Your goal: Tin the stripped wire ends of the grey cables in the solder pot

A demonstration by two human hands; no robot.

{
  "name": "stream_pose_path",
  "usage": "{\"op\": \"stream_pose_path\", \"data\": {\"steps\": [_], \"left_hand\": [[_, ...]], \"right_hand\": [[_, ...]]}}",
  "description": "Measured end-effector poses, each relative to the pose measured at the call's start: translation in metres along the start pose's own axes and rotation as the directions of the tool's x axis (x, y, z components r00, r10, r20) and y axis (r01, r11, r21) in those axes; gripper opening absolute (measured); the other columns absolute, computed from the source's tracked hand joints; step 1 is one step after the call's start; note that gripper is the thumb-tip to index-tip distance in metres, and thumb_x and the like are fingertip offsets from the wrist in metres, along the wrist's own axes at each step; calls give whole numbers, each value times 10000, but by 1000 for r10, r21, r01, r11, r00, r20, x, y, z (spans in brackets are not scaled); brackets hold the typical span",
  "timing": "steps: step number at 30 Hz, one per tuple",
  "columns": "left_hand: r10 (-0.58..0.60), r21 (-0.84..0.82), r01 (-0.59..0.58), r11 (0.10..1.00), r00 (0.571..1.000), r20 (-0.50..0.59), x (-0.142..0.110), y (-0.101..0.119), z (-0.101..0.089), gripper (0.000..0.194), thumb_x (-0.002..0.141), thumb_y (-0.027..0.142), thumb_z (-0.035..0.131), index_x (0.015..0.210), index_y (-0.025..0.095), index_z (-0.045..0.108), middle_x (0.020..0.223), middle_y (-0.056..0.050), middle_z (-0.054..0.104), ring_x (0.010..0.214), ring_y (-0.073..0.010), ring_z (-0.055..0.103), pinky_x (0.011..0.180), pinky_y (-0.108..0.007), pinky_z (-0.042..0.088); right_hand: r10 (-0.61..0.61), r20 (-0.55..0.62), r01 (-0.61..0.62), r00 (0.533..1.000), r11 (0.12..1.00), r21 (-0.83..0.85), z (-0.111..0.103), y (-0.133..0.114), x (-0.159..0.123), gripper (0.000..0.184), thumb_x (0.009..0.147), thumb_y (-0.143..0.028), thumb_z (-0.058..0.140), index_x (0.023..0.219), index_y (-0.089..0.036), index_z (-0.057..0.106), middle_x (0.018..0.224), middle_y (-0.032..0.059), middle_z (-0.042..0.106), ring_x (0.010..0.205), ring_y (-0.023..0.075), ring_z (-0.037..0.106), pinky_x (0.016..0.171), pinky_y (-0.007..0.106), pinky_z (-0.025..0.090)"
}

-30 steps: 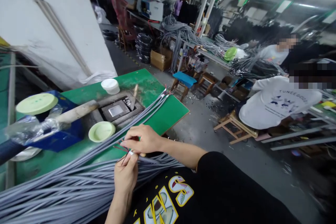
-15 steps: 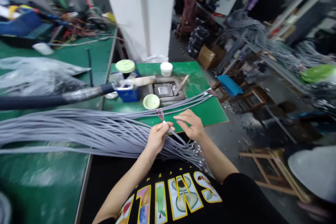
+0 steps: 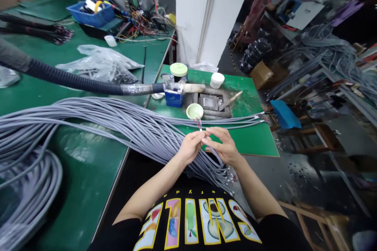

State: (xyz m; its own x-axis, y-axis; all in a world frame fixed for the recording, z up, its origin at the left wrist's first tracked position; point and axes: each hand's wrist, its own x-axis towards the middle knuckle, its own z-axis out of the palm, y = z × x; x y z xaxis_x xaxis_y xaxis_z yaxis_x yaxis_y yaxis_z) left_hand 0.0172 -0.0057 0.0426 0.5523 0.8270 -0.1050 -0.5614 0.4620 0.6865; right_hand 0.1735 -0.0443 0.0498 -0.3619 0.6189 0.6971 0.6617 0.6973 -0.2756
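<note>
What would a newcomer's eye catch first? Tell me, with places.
Likely the thick bundle of round grey cables, sweeping from the left edge to the centre. Higher in view, a dark-blue ribbed hose enters from the left. Near the centre, the bare left hand pinches a grey cable end with thin multicoloured wires, the right hand beside it.

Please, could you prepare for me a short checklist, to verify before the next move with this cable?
1. Cable end held: ok, pinched in the left hand.
2. Coloured wires fanned out: ok, spread and pointing away from the body.
3. Right hand gripping too: cannot tell, its fingertips are close to the left ones.
4. Wires clear of the pale green dish: cannot tell, they overlap in this view.
5. Silver window uncovered: ok, the scraper lies beside it.
</note>
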Motion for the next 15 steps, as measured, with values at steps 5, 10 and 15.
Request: {"op": "stream_pose_path", "data": {"steps": [5,10,15], "left_hand": [[28,103,-24,994,999,-33,-7,7,-15,378,561,381,849,828,135,742,732,-36,694,635,-102,594,656,-222,468],[236,446,-209,870,972,-5,-19,19,-32,408,681,463,748,921,133,735,772,-70,715,705,-150,620,752,-289,479],[617,850,-412,327,775,138,-24,36,-53,328,843,421,574,900,142,735,730,-78,695,683,-148,577,698,-279,457]], "right_hand": [[-70,-8,70,998,997,39,-1,-5,4,329,860,-202,600,1180,-269,637,1238,73,623,1199,234,516,940,425,501],[-121,-104,126,987,991,41,2,8,5,430,804,-71,620,1203,-231,619,1130,81,679,1127,260,582,903,430,503],[-82,-210,86,974,996,12,9,23,25,395,788,-60,620,1130,-256,654,996,57,715,920,245,657,800,405,531]]}}
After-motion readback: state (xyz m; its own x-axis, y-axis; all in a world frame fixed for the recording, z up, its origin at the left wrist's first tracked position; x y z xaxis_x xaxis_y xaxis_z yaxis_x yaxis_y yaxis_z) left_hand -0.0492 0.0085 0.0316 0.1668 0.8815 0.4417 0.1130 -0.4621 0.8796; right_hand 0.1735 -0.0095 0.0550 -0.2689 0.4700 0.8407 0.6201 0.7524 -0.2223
